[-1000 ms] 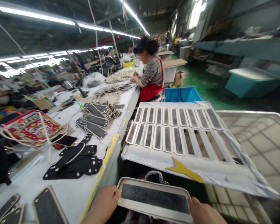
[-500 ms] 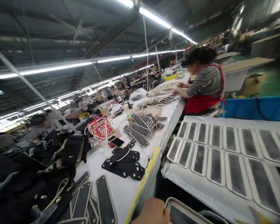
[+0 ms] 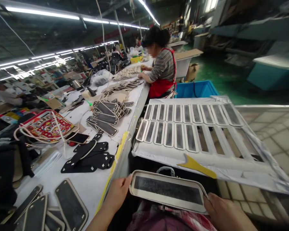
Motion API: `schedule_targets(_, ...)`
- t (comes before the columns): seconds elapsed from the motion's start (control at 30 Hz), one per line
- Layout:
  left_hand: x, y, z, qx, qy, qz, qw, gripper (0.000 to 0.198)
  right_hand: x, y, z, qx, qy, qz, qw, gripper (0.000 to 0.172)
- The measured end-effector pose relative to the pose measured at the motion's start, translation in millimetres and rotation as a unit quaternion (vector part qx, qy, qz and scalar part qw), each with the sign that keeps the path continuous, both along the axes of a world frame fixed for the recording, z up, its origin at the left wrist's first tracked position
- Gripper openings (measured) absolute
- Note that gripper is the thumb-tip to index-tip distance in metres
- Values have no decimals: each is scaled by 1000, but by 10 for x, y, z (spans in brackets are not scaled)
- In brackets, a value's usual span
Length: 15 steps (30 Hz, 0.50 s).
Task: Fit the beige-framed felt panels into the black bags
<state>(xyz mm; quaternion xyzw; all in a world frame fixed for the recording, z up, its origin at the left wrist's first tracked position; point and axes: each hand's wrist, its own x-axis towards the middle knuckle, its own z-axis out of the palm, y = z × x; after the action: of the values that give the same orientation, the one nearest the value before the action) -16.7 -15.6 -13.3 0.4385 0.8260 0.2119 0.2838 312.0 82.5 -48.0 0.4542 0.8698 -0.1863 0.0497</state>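
Observation:
A long rounded bag base panel, cream-edged with a dark grey strip down its middle, is stretched between my hands at the bottom of the view. My left hand grips its left end, the thumb by the rim. At the right end my right hand is closed round the edge. Behind the panel rises a plastic-wrapped loop; dark material around it is hard to make out. Just beyond lies a yellow scraper-like tool at the edge of a white board bearing rows of similar cream-and-grey pieces.
On the long white table at left lie piled grey straps, black pieces, a phone and a red patterned bag. A co-worker in a red apron sits farther along. A blue bin stands behind the board.
The view has swung right and down. More of the bag base panel shows, and my right hand has come into view on its right end. My left hand remains on the left end.

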Motion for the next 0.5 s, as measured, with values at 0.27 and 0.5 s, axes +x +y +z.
schedule_targets(0.27, 66, 66, 10, -54, 150, -80, 984, 34, -34, -10, 47, 8, -56, 42, 998, 24)
schedule_targets(0.5, -17, 67, -14, -65, 107, -103, 987, 35, -35, 17, 43, -28, -17, 40, 999, 21)
